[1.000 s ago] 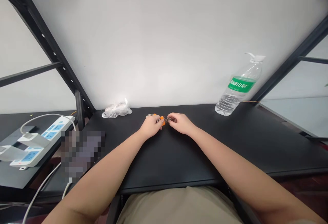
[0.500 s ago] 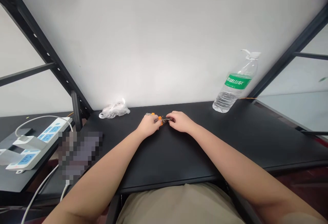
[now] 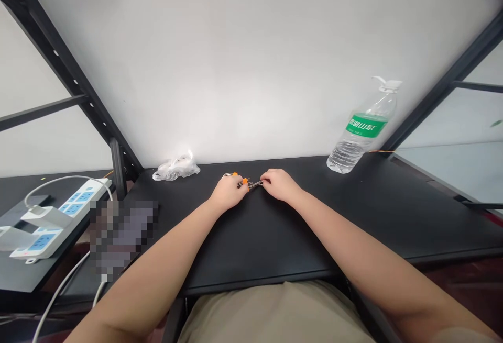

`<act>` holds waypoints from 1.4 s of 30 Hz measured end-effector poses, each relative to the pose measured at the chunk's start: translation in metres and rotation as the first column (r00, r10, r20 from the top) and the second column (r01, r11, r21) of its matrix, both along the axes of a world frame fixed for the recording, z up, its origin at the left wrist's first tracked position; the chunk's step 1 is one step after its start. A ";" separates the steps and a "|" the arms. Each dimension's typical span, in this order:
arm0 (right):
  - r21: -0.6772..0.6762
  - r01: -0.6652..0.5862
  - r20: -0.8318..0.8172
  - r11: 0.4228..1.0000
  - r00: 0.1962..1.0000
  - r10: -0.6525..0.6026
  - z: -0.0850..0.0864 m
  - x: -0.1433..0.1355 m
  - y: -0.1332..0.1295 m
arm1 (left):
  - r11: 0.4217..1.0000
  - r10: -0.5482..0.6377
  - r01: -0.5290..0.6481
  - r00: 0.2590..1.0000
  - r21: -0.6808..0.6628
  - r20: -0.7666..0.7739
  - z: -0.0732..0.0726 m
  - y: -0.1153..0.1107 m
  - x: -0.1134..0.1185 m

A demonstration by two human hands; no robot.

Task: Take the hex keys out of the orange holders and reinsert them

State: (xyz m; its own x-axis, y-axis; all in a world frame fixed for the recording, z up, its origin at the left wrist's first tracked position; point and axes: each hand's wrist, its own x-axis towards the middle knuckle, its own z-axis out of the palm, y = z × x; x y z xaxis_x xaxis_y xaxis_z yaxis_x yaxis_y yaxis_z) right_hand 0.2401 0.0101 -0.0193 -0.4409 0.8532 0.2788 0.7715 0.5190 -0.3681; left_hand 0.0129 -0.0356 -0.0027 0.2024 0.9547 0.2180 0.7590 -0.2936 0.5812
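Observation:
Near the back middle of the black table (image 3: 267, 238), my left hand (image 3: 228, 193) is closed around a small orange object with black and white stripes (image 3: 245, 180). A thin metal piece (image 3: 256, 184) reaches from it toward the right. My right hand (image 3: 279, 185) pinches the far end of that metal piece between thumb and fingertips. The hands are a short gap apart, both low over the tabletop. Fingers hide much of the striped object, and its exact kind is too small to tell.
A water bottle with a green label (image 3: 365, 125) stands at the back right. A crumpled clear plastic bag (image 3: 176, 167) lies at the back left. On the left are a white power strip (image 3: 58, 222), cables and a pixelated dark object (image 3: 126, 233). Black metal frames rise on both sides.
My right hand's fingers have shifted slightly right and closed to a tighter pinch, so more of the thin metal piece shows between the hands. My left hand has hardly moved.

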 end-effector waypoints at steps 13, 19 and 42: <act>-0.072 -0.042 -0.031 0.997 0.999 0.040 -0.005 0.001 0.003 | 0.991 -0.091 0.097 0.993 -0.093 0.070 0.003 -0.003 -0.004; -0.129 -0.033 -0.024 0.991 0.999 0.030 -0.005 0.000 0.001 | 0.988 -0.115 0.121 0.991 -0.099 0.064 0.002 -0.003 -0.006; -0.090 -0.013 0.120 0.996 0.992 0.024 0.010 0.006 -0.009 | 1.000 -0.003 0.009 0.946 -0.016 0.323 -0.004 0.003 -0.014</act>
State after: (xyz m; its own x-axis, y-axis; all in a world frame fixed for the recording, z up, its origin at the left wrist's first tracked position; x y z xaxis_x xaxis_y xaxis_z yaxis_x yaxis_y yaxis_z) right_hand 0.2462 0.0007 -0.0089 -0.4830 0.8634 0.1457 0.8036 0.5032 -0.3178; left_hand -0.0009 -0.0326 -0.0065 0.1299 0.9579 0.2561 0.5275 -0.2855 0.8002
